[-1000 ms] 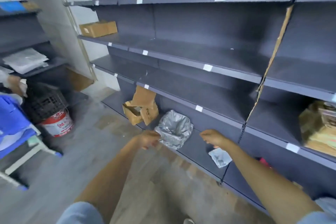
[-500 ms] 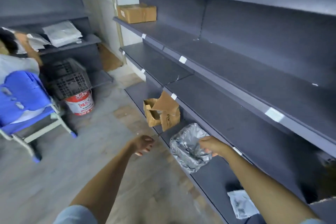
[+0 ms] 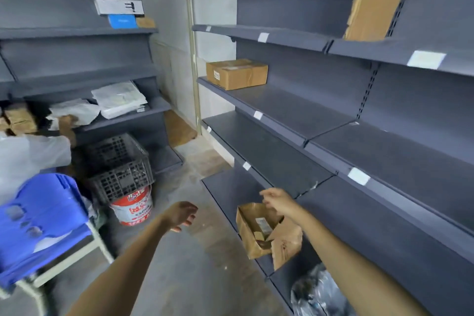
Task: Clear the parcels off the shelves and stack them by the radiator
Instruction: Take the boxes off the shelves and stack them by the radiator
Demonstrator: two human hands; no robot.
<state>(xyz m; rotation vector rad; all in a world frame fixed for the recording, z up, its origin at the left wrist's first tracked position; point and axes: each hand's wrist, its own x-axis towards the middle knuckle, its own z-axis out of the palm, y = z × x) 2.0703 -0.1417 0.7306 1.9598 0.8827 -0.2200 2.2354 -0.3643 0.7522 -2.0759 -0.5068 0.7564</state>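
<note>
Grey metal shelves (image 3: 295, 113) fill this store room, and most of them are bare. On the lowest shelf, at about 5 o'clock in the view, sits a torn brown cardboard box (image 3: 259, 231) with its flaps hanging open. It looks light and a bit floppy. The ripped flaps will bend if pulled, so it is best to hold it under the bottom or by its two firm sides.

Right above the box, the right hand (image 3: 278, 201) hovers with its fingers loose and bent. It holds nothing, and I cannot tell if it touches the box. At 9 o'clock from the box, the left hand (image 3: 180, 215) hangs over the floor with fingers relaxed and empty.

At 5 o'clock from the box lies a crinkly silver plastic bag (image 3: 315, 292). It looks soft and slippery, so a pinch on a fold should work.

Up at 12 o'clock, a closed brown cardboard box (image 3: 237, 73) sits on a higher shelf. It looks stiff and easy to grip by both ends.

Far off at 9 o'clock stand a black plastic crate (image 3: 120, 169), a red and white bucket (image 3: 133, 209) and a blue plastic chair (image 3: 38, 223).
</note>
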